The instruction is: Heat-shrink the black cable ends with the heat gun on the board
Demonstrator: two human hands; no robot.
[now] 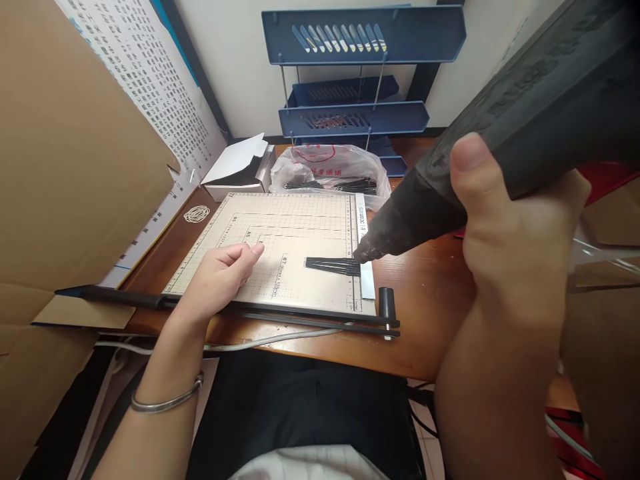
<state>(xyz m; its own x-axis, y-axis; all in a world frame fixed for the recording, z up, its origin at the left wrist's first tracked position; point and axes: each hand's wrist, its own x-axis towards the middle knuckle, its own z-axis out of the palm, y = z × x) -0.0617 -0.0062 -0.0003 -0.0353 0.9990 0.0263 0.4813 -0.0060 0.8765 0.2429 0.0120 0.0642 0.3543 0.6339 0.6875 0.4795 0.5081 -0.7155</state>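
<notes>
My right hand (520, 227) grips a large black hot-glue gun (500, 133) with a tapered nozzle, slanting down to the left. Its tip is at the right ends of several thin black strips (330, 265), which lie side by side on a paper trimmer (300, 230). Those ends rest at the white strip (367, 267) along the trimmer's right edge. My left hand (223, 273) lies over the trimmer's near side, fingers curled and thumb against them. Nothing sticks out of it, and it is apart from the black strips.
Behind the trimmer are a plastic bag (330, 157) holding black strips and an opened white box (240, 173). A blue tiered rack (355, 120) stands at the back. Cardboard (75, 160) rises on the left. The trimmer's black arm (125, 297) runs along the near edge.
</notes>
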